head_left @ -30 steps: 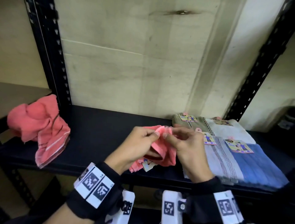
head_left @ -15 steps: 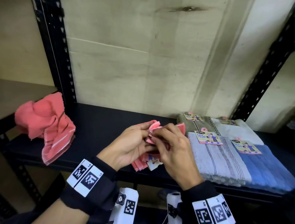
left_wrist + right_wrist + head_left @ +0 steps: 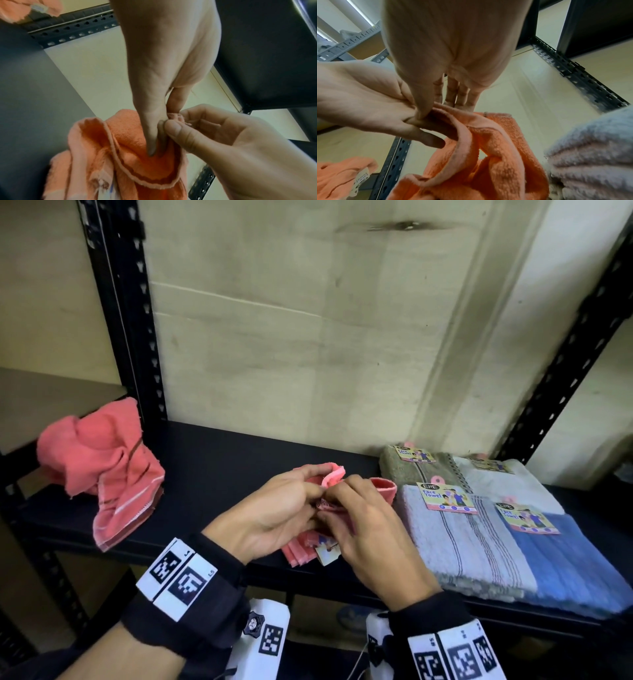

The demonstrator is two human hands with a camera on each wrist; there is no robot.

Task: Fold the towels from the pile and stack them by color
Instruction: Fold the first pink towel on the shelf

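I hold a pink towel in both hands just above the black shelf, at its middle. My left hand and my right hand touch each other and pinch the same bunched edge. In the left wrist view the left thumb and finger press into a fold of the towel. The right wrist view has the right thumb pinching the hem of the towel against the left hand. The towel's lower part and its paper tag hang below my hands.
A crumpled pink towel pile lies at the shelf's left end. Folded towels lie to the right: olive, white, grey striped and blue. Black slotted uprights frame the shelf, with a wall behind.
My two hands have come together on the pink towel's edge, and the towel is now bunched more tightly between them. The pile and the folded stacks lie as before.
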